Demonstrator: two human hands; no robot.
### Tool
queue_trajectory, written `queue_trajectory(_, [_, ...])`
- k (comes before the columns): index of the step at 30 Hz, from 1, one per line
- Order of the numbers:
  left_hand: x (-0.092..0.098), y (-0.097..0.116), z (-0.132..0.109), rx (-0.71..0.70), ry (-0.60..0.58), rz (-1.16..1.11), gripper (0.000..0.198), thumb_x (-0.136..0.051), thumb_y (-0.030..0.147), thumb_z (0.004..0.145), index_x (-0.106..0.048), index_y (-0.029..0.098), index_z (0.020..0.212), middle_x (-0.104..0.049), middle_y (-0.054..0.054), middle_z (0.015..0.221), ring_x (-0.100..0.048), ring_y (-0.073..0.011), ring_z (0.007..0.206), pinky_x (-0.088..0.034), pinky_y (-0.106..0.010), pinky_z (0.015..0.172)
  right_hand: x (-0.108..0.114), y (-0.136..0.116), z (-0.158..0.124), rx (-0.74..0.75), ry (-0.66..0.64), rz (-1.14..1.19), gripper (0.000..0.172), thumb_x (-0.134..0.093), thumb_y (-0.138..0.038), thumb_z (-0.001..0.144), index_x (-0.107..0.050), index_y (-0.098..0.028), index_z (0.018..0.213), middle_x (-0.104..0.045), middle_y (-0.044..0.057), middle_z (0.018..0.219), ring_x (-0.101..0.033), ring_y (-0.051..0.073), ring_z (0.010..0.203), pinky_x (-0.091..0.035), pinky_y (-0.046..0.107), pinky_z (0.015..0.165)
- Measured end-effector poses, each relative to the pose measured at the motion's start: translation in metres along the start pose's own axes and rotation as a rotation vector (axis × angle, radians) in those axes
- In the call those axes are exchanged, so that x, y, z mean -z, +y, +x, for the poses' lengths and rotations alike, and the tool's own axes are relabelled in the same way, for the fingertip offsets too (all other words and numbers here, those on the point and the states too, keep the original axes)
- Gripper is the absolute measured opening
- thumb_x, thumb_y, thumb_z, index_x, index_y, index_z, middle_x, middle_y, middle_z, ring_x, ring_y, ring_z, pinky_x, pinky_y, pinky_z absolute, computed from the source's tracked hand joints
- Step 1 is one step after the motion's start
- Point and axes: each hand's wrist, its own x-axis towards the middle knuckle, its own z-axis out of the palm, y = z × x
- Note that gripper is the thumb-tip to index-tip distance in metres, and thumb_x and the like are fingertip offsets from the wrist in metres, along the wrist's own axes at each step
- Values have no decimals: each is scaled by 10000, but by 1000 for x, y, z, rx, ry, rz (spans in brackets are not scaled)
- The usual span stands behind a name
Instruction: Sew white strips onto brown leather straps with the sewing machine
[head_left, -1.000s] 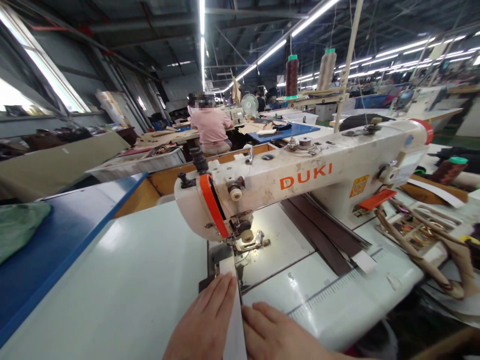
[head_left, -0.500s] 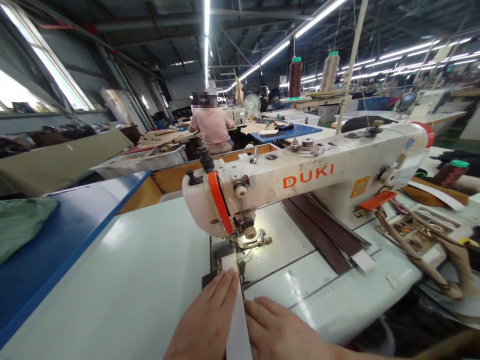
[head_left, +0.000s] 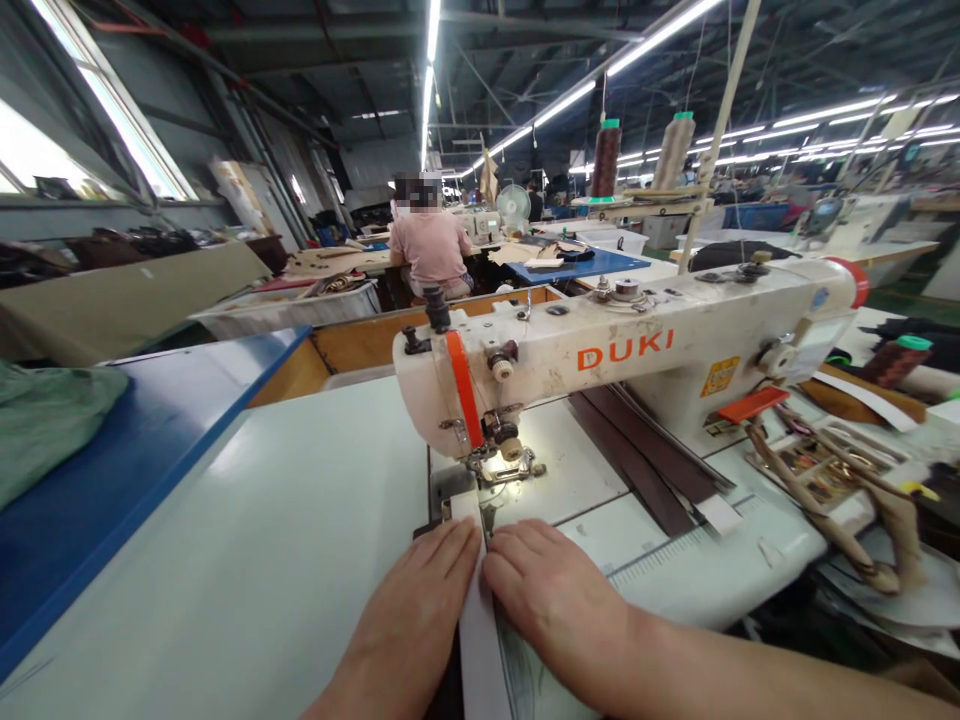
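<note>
A long white strip (head_left: 480,640) runs away from me along the pale sewing table, its far end just in front of the needle area (head_left: 510,470) of a white sewing machine (head_left: 540,345). Dark material (head_left: 448,690) shows beneath its left side. My left hand (head_left: 409,605) lies over the strip's left edge, fingers together and holding it down. At the right edge, my right hand (head_left: 555,590) presses with bent, closed fingers against the strip. Both thumbs are hidden.
Dark brown strips (head_left: 637,460) lie under the machine arm. At right stands a tray of small metal parts (head_left: 840,455). A blue table (head_left: 172,440) with green cloth (head_left: 56,425) adjoins on the left. Thread cones (head_left: 606,160) stand behind; a person in pink (head_left: 429,245) sits farther off.
Both hands and the white strip have moved slightly forward toward the needle area. My right hand has come farther up beside the left. The camera view has shifted a little.
</note>
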Motion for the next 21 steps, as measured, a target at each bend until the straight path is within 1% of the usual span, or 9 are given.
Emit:
queue_trajectory(2, [0, 1, 0, 3, 8, 32, 485, -311, -17, 782, -642, 122, 1109, -696, -92, 1143, -642, -207, 1052, -521, -348, 897, 2, 5, 2, 104, 2, 22, 58, -585, -183, 913, -578, -137, 879, -620, 46, 917, -531, 189, 859, -446, 328, 841])
queue_trajectory(4, [0, 2, 1, -11, 16, 64, 470, -314, -8, 785, -650, 111, 1091, -699, -101, 1128, -643, -226, 1052, -528, -354, 873, 4, 9, 4, 194, -2, 29, 119, -556, -187, 927, -572, -147, 816, -619, 37, 880, -530, 185, 834, -444, 328, 822])
queue_trajectory(8, [-2, 4, 1, -49, 59, 100, 463, -307, -13, 765, -645, 60, 1072, -695, -142, 1121, -654, -239, 1021, -536, -355, 840, 4, 15, 9, 292, 10, 29, 199, -499, -151, 936, -565, -156, 748, -600, 20, 763, -519, 174, 746, -441, 320, 772])
queue_trajectory(12, [-12, 2, 4, -32, 94, 112, 467, -301, -26, 749, -643, 61, 1055, -699, -134, 1106, -648, -226, 1029, -510, -343, 889, 1, 22, 15, 319, 40, 16, 227, -484, -137, 929, -558, -157, 715, -586, 13, 715, -515, 171, 711, -440, 312, 754])
queue_trajectory(16, [-22, -6, 13, -28, 115, 76, 488, -289, -30, 764, -598, 76, 1126, -688, -121, 1129, -619, -210, 1081, -493, -332, 933, -2, 33, 21, 313, 58, 0, 220, -493, -142, 920, -558, -154, 710, -582, 12, 708, -519, 172, 705, -444, 311, 743])
queue_trajectory(18, [-24, -11, 18, -38, 135, 76, 477, -286, -16, 787, -575, 82, 1153, -685, -116, 1130, -614, -204, 1091, -502, -321, 924, -4, 38, 23, 305, 67, -8, 217, -491, -139, 919, -557, -153, 713, -586, 15, 719, -523, 173, 712, -445, 313, 746])
queue_trajectory(21, [-23, -15, 25, -44, 187, 94, 437, -272, -7, 808, -582, 70, 1107, -701, -121, 1075, -640, -202, 1043, -523, -303, 885, -6, 42, 24, 296, 77, -6, 223, -482, -134, 922, -558, -154, 714, -590, 19, 729, -527, 173, 717, -446, 312, 752])
